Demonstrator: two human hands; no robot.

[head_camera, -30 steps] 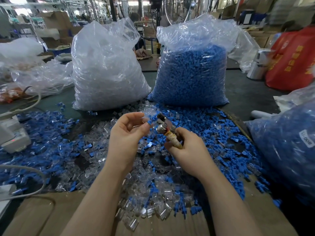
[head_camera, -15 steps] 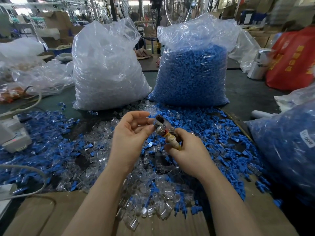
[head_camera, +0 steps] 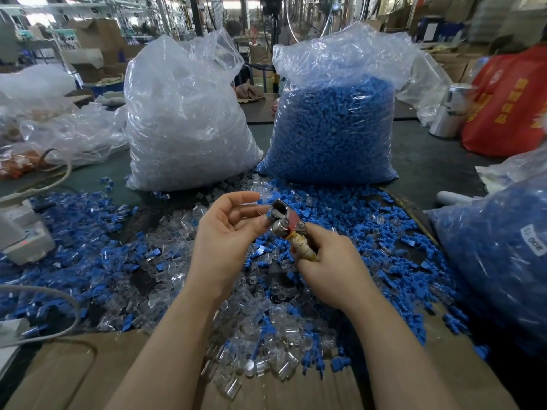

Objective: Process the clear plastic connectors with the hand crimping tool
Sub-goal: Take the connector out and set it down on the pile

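Note:
My right hand grips the tape-wrapped handles of the metal hand crimping tool, whose head points up and left. My left hand is just left of the head. Its thumb and middle fingertip pinch a small connector at the tool's jaw; a bit of blue shows there, and the index finger is raised above it. Loose clear plastic connectors lie heaped under my wrists, mixed with blue caps.
A big bag of clear connectors and a big bag of blue caps stand behind the heap. Another blue-filled bag lies at the right. A white device with cables sits at the left. Cardboard covers the near edge.
My left hand's fingers have spread and its fingertips have moved in against the tool's head. The right hand and the tool have barely shifted.

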